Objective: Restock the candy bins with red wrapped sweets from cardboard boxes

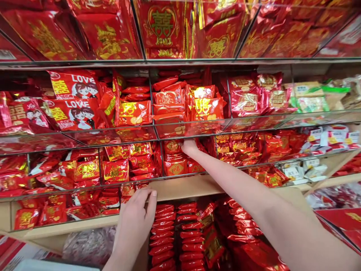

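My right hand reaches into a clear-fronted compartment of small red wrapped packets. Its fingers are behind the upper shelf's front lip and among the packets, so what they touch is hidden. Lower and to the left, my left hand is closed, with fingers curled at the left edge of an open cardboard box; the fingertips are partly hidden. Below, between my arms, the box holds stacked red packets.
Clear dividers split the shelves into compartments. Larger red packets marked LOVE lie at the upper left, and pink-red packets at the upper right. A clear plastic lip runs above my right hand. Clear bags sit below left.
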{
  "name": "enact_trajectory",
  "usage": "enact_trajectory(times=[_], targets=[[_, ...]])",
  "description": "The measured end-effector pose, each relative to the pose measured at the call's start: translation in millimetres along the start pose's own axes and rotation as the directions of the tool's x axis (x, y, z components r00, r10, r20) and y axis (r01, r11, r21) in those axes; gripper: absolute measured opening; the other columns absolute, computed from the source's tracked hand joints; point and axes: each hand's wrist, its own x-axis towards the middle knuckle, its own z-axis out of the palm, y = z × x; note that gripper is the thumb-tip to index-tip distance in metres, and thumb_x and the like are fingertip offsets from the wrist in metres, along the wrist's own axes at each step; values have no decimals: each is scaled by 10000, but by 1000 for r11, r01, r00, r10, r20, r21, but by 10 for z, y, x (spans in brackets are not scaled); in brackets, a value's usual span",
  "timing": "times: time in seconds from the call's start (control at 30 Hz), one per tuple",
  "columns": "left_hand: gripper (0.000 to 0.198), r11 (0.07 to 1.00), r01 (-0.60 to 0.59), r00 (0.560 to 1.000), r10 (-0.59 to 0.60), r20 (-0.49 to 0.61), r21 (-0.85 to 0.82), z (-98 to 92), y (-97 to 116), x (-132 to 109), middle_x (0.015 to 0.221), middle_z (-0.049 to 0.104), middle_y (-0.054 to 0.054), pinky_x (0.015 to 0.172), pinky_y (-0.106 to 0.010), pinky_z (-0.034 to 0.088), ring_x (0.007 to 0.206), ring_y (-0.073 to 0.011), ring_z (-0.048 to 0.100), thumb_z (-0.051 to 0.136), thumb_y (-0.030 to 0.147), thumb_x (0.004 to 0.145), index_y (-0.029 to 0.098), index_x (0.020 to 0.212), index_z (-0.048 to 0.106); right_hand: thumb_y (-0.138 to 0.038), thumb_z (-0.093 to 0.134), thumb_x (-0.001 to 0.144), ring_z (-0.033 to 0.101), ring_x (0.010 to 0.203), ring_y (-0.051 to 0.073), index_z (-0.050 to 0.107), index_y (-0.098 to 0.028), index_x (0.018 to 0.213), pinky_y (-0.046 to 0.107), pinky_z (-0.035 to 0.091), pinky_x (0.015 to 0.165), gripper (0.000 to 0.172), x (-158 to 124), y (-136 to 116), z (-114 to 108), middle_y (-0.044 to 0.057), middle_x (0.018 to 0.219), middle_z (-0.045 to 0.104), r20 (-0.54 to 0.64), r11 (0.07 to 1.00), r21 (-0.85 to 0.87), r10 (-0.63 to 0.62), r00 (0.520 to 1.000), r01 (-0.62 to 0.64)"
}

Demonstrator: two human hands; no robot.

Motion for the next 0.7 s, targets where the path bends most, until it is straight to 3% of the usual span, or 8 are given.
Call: enact_trajectory(times=[0.1,0.27,0.5,0.7], targets=[[259,999,-6,1000,5,-8,-45,3,12,-4,956,648,-57,804,-320,444,919,-197,589,390,387,862,216,881,582,-295,507,834,530,1083,292,527,-127,1156,408,360,949,365,-28,14,-17,178,1142,582,23,996,-80,-42,999,43],[250,999,11,1000,-12,-13,-54,9,22,2,950,651,-50,803,-322,446,919,-199,593,400,386,858,222,881,587,-375,611,758,417,1208,268,426,-219,1267,410,275,1025,564,-34,32,-27,104,1338,448,131,960,-144,-221,966,239],[244,999,-1,1000,0,-23,-43,13,30,4,939,653,-38,804,-314,441,909,-185,597,405,381,857,223,878,590,-314,530,832,405,1223,245,380,-251,1300,390,321,993,495,108,60,101,69,1380,408,199,923,-177,-308,931,343],[248,999,16,1000,-17,-23,-28,7,42,7,923,657,-25,796,-305,444,901,-179,602,403,393,857,227,856,587,-295,549,820,429,1204,234,412,-265,1280,376,322,995,481,92,-11,42,56,1357,439,205,907,-193,-335,920,374]])
